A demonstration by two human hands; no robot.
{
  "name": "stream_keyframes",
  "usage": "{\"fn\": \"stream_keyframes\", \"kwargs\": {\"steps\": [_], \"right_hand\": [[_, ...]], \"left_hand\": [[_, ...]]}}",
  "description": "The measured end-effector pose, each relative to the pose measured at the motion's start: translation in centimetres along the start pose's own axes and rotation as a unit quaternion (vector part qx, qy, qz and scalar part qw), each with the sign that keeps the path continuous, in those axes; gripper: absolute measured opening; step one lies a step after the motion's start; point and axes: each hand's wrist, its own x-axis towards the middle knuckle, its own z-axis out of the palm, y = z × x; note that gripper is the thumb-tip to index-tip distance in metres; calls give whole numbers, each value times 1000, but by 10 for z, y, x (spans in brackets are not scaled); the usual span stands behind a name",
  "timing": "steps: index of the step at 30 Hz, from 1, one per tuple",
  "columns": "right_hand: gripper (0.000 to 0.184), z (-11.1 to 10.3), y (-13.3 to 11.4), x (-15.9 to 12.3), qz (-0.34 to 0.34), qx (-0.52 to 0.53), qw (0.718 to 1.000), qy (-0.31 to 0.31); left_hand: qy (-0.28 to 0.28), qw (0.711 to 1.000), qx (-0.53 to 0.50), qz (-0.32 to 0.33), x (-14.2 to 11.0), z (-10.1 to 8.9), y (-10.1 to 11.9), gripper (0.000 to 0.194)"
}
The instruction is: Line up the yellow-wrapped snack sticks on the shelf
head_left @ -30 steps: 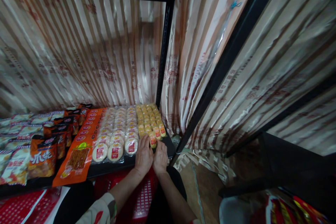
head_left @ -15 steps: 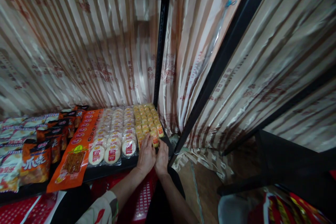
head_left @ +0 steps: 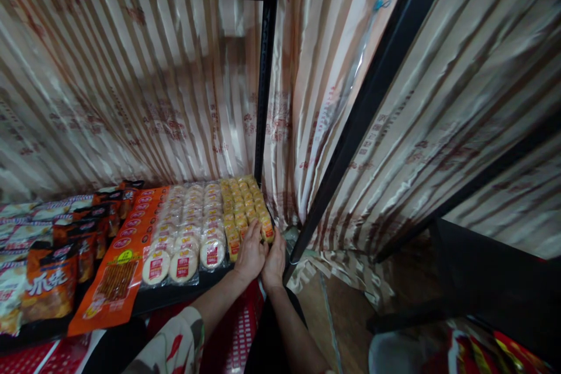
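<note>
On the black shelf stand rows of small yellow snack packets [head_left: 243,198], with red labels on the front ones. My left hand [head_left: 252,254] has its fingers closed against the front packet [head_left: 267,229] of the right-hand row, on its left side. From the other side, my right hand [head_left: 274,260] presses its fingers to the same packet, so it sits between both hands. Its lower part is hidden by my fingers. Just left of my left hand are rows of round white crackers [head_left: 184,266] in clear wrap with red labels.
Further left lie an orange bag of sticks [head_left: 116,277], orange-and-black snack bags [head_left: 50,280] and white bags [head_left: 11,286]. Black shelf posts [head_left: 263,93] rise at the corner before a striped curtain [head_left: 175,70]. Below is a red basket [head_left: 239,327].
My hands have shifted from the middle rows of yellow packets to the right-hand row. Front packets to the left of my fingers are now uncovered. The view has turned slightly right.
</note>
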Motion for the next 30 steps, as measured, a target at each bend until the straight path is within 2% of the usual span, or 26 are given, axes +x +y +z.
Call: {"fn": "stream_keyframes", "kwargs": {"steps": [9,16,24,30], "right_hand": [[54,-3,2,6,29,-17,999,-29],[51,-4,0,6,16,-32,999,-30],[48,5,15,9,-10,-71,997,-25],[49,3,18,8,-16,-75,997,-26]], "left_hand": [[-23,1000,-7,3,7,8,0,57],[-18,1000,1,16,5,13,-3,53],[-30,999,15,19,2,10,3,46],[-40,998,34,21,-1,11,2,46]]}}
